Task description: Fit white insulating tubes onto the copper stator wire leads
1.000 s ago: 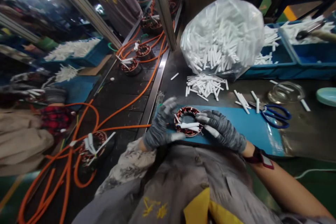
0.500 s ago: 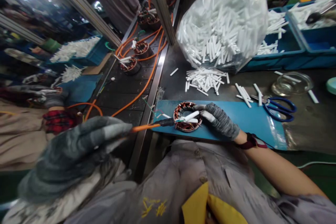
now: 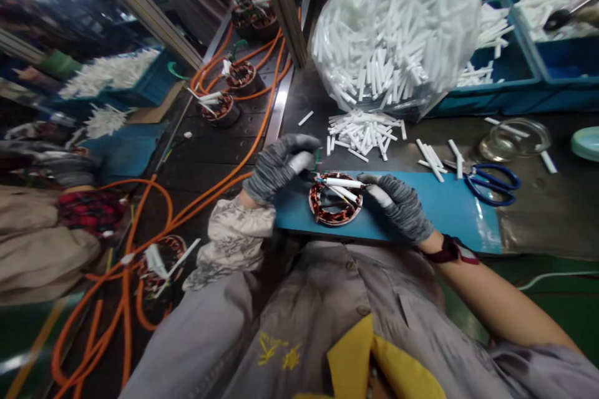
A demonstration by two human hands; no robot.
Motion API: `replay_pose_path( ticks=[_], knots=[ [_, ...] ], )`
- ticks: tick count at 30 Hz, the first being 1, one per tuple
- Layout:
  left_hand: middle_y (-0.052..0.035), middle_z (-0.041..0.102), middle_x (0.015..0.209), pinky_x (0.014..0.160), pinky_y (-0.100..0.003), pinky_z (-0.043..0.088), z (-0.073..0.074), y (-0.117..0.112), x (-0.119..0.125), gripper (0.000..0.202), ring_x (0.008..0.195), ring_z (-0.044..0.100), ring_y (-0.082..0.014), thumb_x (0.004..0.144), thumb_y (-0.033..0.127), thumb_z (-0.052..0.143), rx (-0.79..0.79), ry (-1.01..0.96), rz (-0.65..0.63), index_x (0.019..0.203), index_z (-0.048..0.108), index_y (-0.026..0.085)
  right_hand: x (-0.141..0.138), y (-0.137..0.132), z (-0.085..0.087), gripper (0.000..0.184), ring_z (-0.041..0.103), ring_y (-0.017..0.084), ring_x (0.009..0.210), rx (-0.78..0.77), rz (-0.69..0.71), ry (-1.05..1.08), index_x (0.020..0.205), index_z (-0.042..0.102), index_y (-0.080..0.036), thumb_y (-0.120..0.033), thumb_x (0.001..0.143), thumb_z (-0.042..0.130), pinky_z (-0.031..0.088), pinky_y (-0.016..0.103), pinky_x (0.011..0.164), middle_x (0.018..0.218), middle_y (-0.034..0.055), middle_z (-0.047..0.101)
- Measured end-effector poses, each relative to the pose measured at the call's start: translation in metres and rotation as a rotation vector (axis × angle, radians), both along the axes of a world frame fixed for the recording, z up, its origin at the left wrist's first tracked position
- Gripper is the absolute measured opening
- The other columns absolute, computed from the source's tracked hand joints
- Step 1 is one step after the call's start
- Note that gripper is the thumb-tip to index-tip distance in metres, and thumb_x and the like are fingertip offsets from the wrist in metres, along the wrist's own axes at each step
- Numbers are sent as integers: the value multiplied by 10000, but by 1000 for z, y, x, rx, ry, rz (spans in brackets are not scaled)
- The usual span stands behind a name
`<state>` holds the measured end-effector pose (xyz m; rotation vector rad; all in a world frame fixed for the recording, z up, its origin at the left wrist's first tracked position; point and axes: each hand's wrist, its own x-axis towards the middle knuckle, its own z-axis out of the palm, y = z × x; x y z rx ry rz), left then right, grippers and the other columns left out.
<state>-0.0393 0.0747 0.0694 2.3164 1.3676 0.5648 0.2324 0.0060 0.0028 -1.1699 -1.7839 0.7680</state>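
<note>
On the blue mat (image 3: 449, 206) lies a ring-shaped motor stator (image 3: 334, 219) with copper windings. White tube sleeves (image 3: 344, 183) and thin wires lie across its top. My left hand (image 3: 281, 168), in a grey glove, is at the stator's upper left, its fingers curled together beside a thin green wire (image 3: 318, 156). Whether they grip that wire I cannot tell. My right hand (image 3: 397, 202), also gloved, is closed at the stator's right rim, its fingertips pinching the right end of the upper white sleeve.
Behind the mat are a pile of white sleeves (image 3: 362, 131), a clear bag of sleeves (image 3: 397, 31) and blue bins (image 3: 500, 90). Blue-handled scissors (image 3: 493, 184) and a glass dish (image 3: 515, 140) lie right. Left are stators (image 3: 222, 111) with orange cables (image 3: 269, 131) and another person's gloved hand (image 3: 70, 165).
My left hand has moved from the orange cable at the left to the stator's upper left. The upper sleeve now lies more level. My right hand stays at the stator's right side.
</note>
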Motion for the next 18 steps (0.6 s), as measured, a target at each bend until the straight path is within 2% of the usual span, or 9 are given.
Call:
replay_pose_path(
  ticks=[2,4,5,8,11,15,18],
  knots=[
    [-94,759,1221,1026,-338,553,4,-14,15,424,1121,720,-215,1018,440,576,-27,-86,-175,1328,688,173,-2,-1,1,338,740,235,979,93,-15,-95,1249,746,-227,-357,1066,494,589,392,904,1125,66,798],
    [-91,784,1114,986,-351,546,4,-18,31,437,1053,731,-230,995,506,627,-64,40,-333,1270,732,183,-2,-5,3,314,724,242,900,206,-67,-201,1227,740,-217,-333,1066,497,575,396,837,1056,79,796],
    [-90,790,1075,965,-352,540,3,-17,38,427,1029,733,-234,1003,511,617,-74,117,-364,1251,747,188,-1,-8,4,284,713,245,873,269,-113,-238,1218,730,-212,-316,1057,522,564,397,811,1028,85,791],
    [-80,798,1020,895,-329,524,-1,-16,48,396,972,732,-226,1037,493,564,-92,255,-296,1217,775,211,0,-26,7,214,679,248,833,476,-188,-274,1197,679,-223,-246,986,653,523,391,769,945,79,767],
    [-84,802,1034,888,-325,522,-4,-19,48,405,974,733,-227,1040,496,556,-88,278,-163,1175,794,198,-11,-46,6,227,624,229,731,607,-85,-342,1146,660,-249,-272,936,746,468,377,702,785,33,713],
    [-95,799,1106,950,-321,524,-8,-23,45,411,1050,728,-220,1059,476,529,-105,189,-123,1177,789,180,-36,-54,6,57,569,222,648,566,-53,-529,1008,710,-240,-286,973,705,380,391,631,710,45,674],
    [-70,807,1075,944,-298,526,-11,-23,44,368,1014,737,-193,1060,458,539,-121,129,-102,1159,795,213,-43,-46,11,114,561,225,626,555,-24,-594,902,718,-216,-244,991,653,376,400,615,680,59,659]
  ],
)
